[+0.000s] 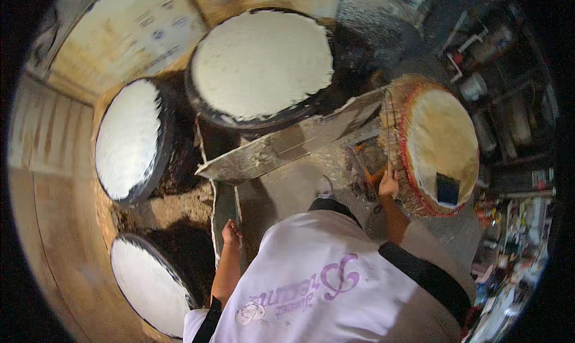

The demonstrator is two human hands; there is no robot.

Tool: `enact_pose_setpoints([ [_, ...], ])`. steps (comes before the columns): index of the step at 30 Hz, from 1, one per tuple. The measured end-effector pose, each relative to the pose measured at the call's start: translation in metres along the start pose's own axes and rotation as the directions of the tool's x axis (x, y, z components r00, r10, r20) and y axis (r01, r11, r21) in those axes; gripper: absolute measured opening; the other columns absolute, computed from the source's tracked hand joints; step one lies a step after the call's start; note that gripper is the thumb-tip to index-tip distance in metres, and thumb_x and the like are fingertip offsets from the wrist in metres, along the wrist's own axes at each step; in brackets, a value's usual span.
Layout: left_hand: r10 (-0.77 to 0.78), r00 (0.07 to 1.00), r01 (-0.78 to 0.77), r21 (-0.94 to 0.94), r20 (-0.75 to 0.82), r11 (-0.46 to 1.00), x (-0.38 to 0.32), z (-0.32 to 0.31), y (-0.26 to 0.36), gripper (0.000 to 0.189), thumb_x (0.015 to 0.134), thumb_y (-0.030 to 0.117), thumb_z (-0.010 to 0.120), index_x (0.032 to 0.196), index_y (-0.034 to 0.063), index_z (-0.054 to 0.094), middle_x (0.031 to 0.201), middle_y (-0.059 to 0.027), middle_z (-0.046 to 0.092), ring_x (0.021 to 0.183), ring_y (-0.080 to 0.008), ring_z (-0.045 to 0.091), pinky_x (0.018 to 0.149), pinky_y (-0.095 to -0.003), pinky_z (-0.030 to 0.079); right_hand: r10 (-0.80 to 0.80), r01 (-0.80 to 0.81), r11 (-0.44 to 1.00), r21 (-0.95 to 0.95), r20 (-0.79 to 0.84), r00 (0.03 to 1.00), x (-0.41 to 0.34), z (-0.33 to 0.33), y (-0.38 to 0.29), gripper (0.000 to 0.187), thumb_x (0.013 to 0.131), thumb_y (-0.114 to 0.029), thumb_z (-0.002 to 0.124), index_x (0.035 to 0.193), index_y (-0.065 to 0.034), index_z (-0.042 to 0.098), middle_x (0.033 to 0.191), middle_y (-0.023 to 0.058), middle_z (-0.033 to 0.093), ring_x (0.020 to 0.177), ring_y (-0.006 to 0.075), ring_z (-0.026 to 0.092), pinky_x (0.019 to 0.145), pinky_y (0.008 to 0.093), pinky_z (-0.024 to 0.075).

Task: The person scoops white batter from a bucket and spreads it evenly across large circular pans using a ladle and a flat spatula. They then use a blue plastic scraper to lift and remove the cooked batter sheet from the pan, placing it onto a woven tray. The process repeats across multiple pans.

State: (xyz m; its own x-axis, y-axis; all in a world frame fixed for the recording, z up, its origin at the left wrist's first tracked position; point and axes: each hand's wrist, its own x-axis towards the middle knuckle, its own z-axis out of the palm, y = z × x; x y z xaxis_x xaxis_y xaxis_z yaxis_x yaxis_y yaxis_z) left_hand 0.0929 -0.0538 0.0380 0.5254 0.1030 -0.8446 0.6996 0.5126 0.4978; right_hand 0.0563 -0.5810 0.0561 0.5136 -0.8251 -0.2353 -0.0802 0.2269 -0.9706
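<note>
My right hand [389,184] is closed around the lower end of a thin rod [388,127]. The rod stands out above the fist, along the side of a round, basket-like container [395,118]. This container has a red band near its rim, a pale tan top [442,136] and a dark square patch [448,188] on it. On the other side, my left hand [231,233] has its fingers curled beside a long, narrow grey-green strip [224,203]. Whether the left fingers hold anything cannot be made out.
Large dark-rimmed round vessels show white surfaces at the top [263,64], left [128,141] and lower left [150,287]. A long raised board or ledge [287,145] crosses ahead. My shoe [325,185] is on the grey floor [292,194]. Cluttered shelves [512,235] line the right.
</note>
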Motion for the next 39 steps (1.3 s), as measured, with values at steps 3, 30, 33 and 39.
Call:
enact_pose_setpoints([
  [3, 0.114, 0.987, -0.124, 0.085, 0.112, 0.989, 0.024, 0.041, -0.001, 0.021, 0.083, 0.025, 0.044, 0.071, 0.0099, 0.052, 0.049, 0.0046, 0.041, 0.036, -0.0080, 0.034, 0.034, -0.0220, 0.027, 0.046, -0.065, 0.987, -0.147, -0.130, 0.990, 0.031, -0.025, 0.012, 0.035, 0.088, -0.017, 0.036, 0.122, -0.0111, 0.033, 0.110, 0.0142, 0.043, 0.075, 0.0231, 0.047, 0.059, 0.0305, 0.0399],
  [30, 0.225, 0.971, -0.240, 0.319, 0.085, 0.917, 0.007, 0.114, -0.049, 0.023, 0.081, 0.023, 0.044, 0.088, 0.0051, 0.058, 0.069, 0.0007, 0.051, 0.055, -0.0078, 0.043, 0.048, -0.0198, 0.033, 0.835, -0.090, 0.416, -0.905, 0.419, -0.358, -0.064, 0.289, -0.074, 0.019, 0.087, -0.028, 0.038, 0.083, -0.0108, 0.045, 0.049, -0.0053, 0.035, 0.037, 0.0052, 0.034, 0.034, 0.0216, 0.0295],
  [33, 0.052, 0.967, -0.106, 0.208, 0.250, 0.972, -0.009, 0.133, -0.012, 0.031, 0.082, 0.029, 0.045, 0.099, 0.0045, 0.053, 0.070, 0.0011, 0.051, 0.057, -0.0065, 0.042, 0.051, -0.0181, 0.032, 0.838, -0.305, 0.286, -0.908, 0.392, -0.380, -0.058, 0.277, -0.096, 0.018, 0.088, -0.028, 0.035, 0.084, -0.0128, 0.043, 0.048, -0.0068, 0.030, 0.036, 0.0042, 0.029, 0.033, 0.0193, 0.0255],
  [39, 0.000, 0.854, -0.188, 0.308, 0.521, 0.933, -0.032, 0.255, 0.045, 0.046, 0.081, 0.040, 0.046, 0.107, 0.0015, 0.046, 0.086, -0.0059, 0.055, 0.066, -0.0112, 0.052, 0.058, -0.0199, 0.040, 0.730, -0.567, 0.150, -0.810, 0.478, -0.490, -0.034, 0.206, -0.141, 0.023, 0.089, -0.029, 0.029, 0.082, -0.0110, 0.042, 0.046, -0.0065, 0.028, 0.036, 0.0042, 0.027, 0.032, 0.0194, 0.0249],
])
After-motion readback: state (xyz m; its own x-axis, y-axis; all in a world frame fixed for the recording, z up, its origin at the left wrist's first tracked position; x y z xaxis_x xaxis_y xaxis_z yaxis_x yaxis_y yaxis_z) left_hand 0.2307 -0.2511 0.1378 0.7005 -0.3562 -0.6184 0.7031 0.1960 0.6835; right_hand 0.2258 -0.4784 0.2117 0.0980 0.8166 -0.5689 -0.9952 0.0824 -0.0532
